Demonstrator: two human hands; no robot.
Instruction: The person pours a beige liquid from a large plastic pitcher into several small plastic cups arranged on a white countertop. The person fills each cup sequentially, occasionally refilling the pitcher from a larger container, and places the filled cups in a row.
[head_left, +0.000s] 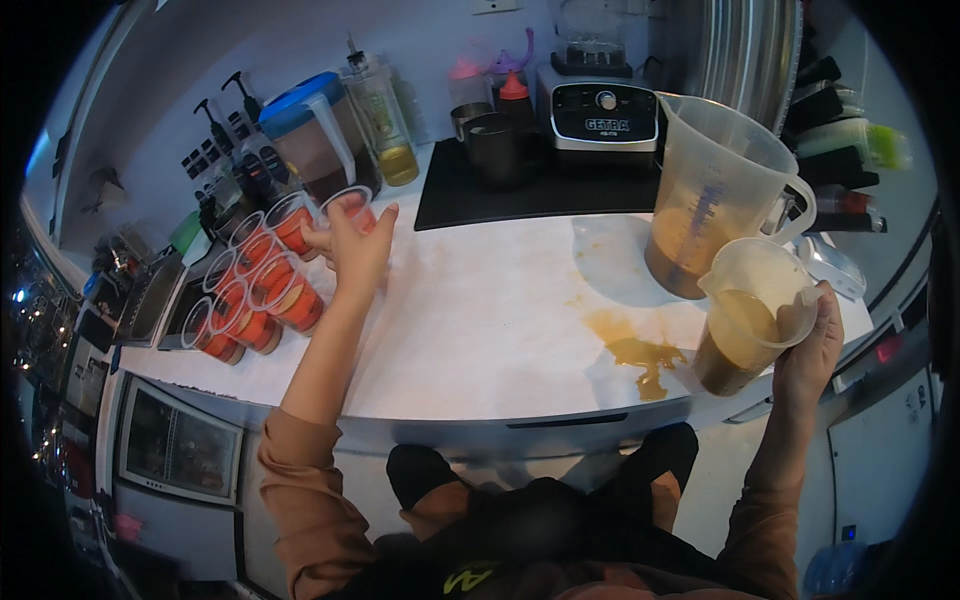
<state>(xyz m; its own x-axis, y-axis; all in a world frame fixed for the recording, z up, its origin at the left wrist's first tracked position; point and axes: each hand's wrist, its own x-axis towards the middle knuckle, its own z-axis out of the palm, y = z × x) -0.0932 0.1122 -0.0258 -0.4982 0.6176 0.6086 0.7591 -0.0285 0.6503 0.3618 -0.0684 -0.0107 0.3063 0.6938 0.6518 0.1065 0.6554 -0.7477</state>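
My right hand [815, 345] grips the handle of a small clear measuring jug [738, 325], partly filled with tan-brown liquid, at the front right of the counter. At the left, my left hand [360, 245] reaches over to a clear plastic cup [367, 214] at the back end of a group, its fingers and thumb around the cup's side. Several similar cups [290, 295] with red and tan contents stand close together beside that hand. Behind the small jug is a larger measuring jug [690, 235] holding more brown liquid.
A tan spill [640, 355] lies on the white counter [470, 320]. On a black mat [580, 195] stand a blender base [603, 115] and a dark pitcher [497, 150]. A blue-lidded pitcher [320, 150] and a bottle of yellow liquid [390, 130] stand at the back left.
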